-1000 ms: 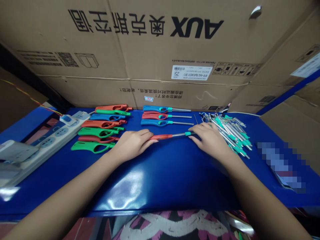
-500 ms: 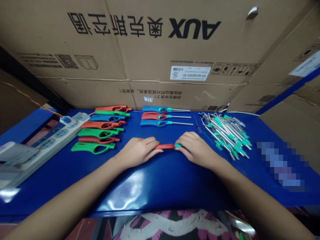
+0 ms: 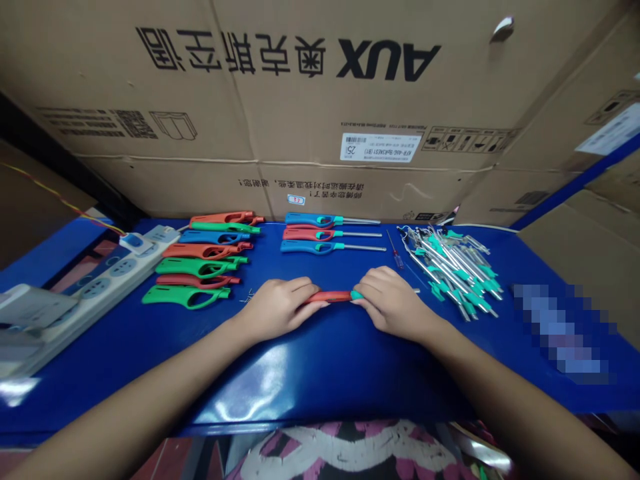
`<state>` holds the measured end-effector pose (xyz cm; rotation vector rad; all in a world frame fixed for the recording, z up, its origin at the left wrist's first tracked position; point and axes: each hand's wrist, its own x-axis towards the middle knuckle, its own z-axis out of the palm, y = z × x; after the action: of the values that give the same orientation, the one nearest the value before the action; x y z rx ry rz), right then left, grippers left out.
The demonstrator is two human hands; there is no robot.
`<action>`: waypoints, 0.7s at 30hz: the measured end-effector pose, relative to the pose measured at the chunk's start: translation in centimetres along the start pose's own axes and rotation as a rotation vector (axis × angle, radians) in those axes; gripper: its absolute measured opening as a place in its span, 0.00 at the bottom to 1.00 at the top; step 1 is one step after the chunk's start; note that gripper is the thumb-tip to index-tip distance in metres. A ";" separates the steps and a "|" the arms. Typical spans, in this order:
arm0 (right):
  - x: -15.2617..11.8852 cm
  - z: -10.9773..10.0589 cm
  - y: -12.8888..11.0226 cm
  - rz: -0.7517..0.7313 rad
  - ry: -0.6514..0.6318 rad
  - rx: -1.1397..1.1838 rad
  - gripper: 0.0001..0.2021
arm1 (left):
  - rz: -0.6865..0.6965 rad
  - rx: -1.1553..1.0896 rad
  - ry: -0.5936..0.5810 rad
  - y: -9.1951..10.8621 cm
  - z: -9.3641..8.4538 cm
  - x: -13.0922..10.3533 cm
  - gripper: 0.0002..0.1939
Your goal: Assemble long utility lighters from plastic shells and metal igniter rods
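Note:
Between my hands is a red gas lighter (image 3: 334, 296), held level just above the blue table. My left hand (image 3: 280, 303) is closed round its red handle. My right hand (image 3: 393, 298) grips the turquoise collar at the other end, and a bit of the metal tube shows beyond my fingers. Past my hands, three lighters with tubes (image 3: 313, 247) lie in a stack of rows, two blue and one red. To the left, several lighter handles without tubes (image 3: 193, 267) are lined up in green, red, orange and blue. Metal tubes with turquoise parts (image 3: 453, 270) form a pile on the right.
A small screwdriver (image 3: 397, 257) lies left of the tube pile. Small metal bits (image 3: 248, 295) sit beside my left hand. A white power strip (image 3: 120, 270) with plugs runs along the left. A large cardboard sheet (image 3: 290, 140) stands behind the table.
Both hands have shifted very slightly; the tube's end now shows past my right hand. The small metal bits by my left hand are more visible.

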<state>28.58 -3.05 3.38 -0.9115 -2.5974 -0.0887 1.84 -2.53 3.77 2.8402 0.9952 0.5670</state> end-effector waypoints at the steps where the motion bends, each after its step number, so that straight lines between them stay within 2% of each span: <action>1: 0.0 0.1 -0.2 0.005 0.009 0.001 0.11 | -0.002 -0.017 0.011 0.1 0.0 0.0 0.19; 9: -0.2 0.4 -0.5 -0.003 -0.010 -0.003 0.10 | 0.029 0.041 0.021 0.8 0.6 -0.4 0.18; 12: -0.2 0.8 -0.5 -0.004 -0.040 0.010 0.11 | 0.052 0.062 -0.031 0.5 0.5 -0.3 0.18; 16: 0.1 1.0 -0.3 0.055 -0.133 0.028 0.11 | 0.003 0.068 -0.120 0.3 -0.2 0.1 0.19; 21: 0.4 -0.3 0.3 0.134 -0.257 -0.037 0.09 | -0.001 0.053 -0.190 0.4 -0.2 0.3 0.18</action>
<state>28.61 -2.60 3.81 -1.1762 -2.7655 0.0185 2.18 -2.64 4.16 2.8715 0.9914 0.2671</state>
